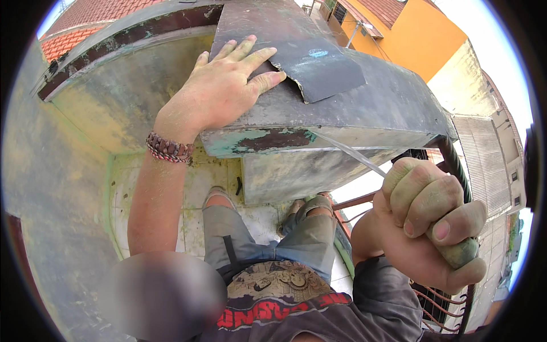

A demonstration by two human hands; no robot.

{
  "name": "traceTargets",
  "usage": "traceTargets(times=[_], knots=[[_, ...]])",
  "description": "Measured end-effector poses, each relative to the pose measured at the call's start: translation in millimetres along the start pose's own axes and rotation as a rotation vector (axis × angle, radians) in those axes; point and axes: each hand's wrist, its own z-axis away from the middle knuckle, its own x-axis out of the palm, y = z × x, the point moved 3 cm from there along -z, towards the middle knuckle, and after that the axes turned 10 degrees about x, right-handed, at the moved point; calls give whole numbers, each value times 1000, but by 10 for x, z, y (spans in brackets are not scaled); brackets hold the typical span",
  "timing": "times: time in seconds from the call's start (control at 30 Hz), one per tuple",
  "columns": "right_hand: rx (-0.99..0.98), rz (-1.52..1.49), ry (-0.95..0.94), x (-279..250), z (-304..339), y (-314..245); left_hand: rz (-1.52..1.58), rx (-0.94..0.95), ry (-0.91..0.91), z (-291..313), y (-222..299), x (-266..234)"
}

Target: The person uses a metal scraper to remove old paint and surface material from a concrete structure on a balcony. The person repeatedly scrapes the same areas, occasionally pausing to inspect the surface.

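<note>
Tool, slim, pale-shafted, in right hand: fingers clamped around the dark handle, tip at the front face of the grey ledge, by the right end of a bare brown patch. Left hand: fingers spread apart, palm down on the ledge's top surface, thumb at the margin of a dark, ragged sheet. Progress, by judgement: partial; brown patch apparently stripped, broken green paint remaining at its margins, pale coat remaining along the face to the right. Edges: front lip close above the tip, near corner beside the left wrist. Open room: space before the face, above the tiled floor; rightward travel apparently limited by the dark railing, close beside the right hand.
</note>
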Motion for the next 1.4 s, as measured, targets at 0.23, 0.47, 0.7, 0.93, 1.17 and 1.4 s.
traceTargets(times=[0.23,0.47,0.7,0.93,1.17,1.4], knots=[[54,-121,-7,-58,9,48,-54,23,-34,2,0,-5],[-80,-110,120,-86,51,0,13,-15,-47,-4,-4,-9],[-78,-198,201,-125,142,17,103,-61,-18,-10,-20,7],[-107,-208,276,-132,185,37,68,-36,-51,-29,-27,2],[-169,-240,332,-160,266,-72,49,-29,-55,-20,-26,9],[-166,-275,324,-198,309,-35,72,-47,-35,-32,-49,29]])
